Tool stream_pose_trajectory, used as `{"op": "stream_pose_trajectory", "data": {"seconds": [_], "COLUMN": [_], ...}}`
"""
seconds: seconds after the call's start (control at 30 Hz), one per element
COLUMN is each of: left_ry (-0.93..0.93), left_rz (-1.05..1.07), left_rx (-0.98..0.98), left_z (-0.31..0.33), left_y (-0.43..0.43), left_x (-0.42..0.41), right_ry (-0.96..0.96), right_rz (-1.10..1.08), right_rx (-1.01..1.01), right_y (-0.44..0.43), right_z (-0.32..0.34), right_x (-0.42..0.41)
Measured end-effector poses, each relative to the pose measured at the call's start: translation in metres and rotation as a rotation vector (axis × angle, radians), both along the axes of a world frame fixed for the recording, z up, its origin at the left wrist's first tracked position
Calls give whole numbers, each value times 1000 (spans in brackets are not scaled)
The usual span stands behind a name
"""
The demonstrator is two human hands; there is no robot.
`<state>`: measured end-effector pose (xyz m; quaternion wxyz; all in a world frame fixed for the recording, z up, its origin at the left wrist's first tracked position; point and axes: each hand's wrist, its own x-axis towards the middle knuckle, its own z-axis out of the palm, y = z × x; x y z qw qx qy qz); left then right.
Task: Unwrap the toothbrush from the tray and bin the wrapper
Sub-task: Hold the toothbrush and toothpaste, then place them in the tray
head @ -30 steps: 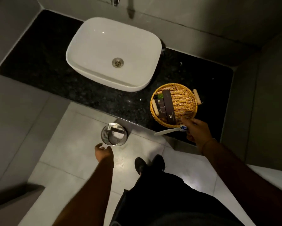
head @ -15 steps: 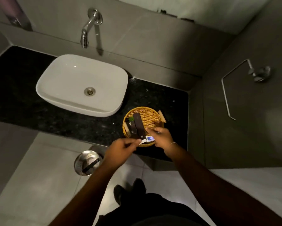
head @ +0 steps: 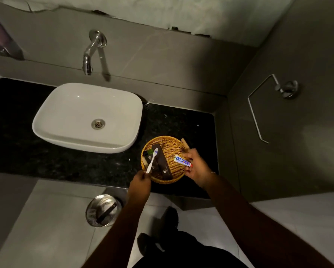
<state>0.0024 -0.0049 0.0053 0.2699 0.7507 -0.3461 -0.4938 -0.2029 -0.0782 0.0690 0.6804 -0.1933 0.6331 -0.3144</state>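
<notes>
White plastic, slim and bare, the toothbrush is pinched by its handle end in my left hand, bristles pointing up and away over the round woven wicker tray that sits near the front right corner of the black speckled stone counter. My right hand pinches a small white printed tube with a red cap, which I take for toothpaste, over the tray's right side, just beside one of its wooden handles. I can see no wrapper on the brush now, and I cannot tell whether one lies in the round steel bin on the floor below the counter's front edge, since only a dark bar shows across its inside. Dark flat sachets lie in the tray's left half, under the brush. The brush should feel very light and fairly stiff, smooth enough to slip if wet, so I judge the thicker lower handle the right place to grip, keeping my fingers clear of the bristles. The tube is soft and will give under pressure; holding it by its sides seems safest.
</notes>
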Motion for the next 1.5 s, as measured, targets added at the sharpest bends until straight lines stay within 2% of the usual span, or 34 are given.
{"op": "stream_pose_trajectory", "data": {"seconds": [0.1, 0.2, 0.33, 0.63, 0.8, 0.97, 1.07, 1.23, 1.5], "left_ry": [64, 68, 50, -20, -20, -12, 37, 58, 21], "left_rz": [18, -28, -73, -190, -131, -174, -86, 2, -66], "left_rx": [77, 111, 148, 241, 292, 338, 340, 309, 291], "left_z": [-10, -15, -19, -33, -48, -54, -54, -56, -59], "left_y": [-15, -31, -56, -98, -110, -119, -122, -119, -116], "left_x": [-10, -19, -32, -68, -82, -87, -92, -98, -98], "right_ry": [59, 180, 296, 472, 505, 370, 314, 354, 588], "right_rz": [21, 152, 188, -1, -124, -249, -276, -171, 34], "right_rx": [33, 5, 8, -41, -14, 148, 209, 246, 224], "right_y": [-3, -11, -25, -41, -44, -49, -48, -50, -50], "right_z": [-14, -30, -45, -66, -79, -97, -106, -112, -117], "right_x": [-2, -3, 0, -2, -8, -12, -12, -6, -6]}}
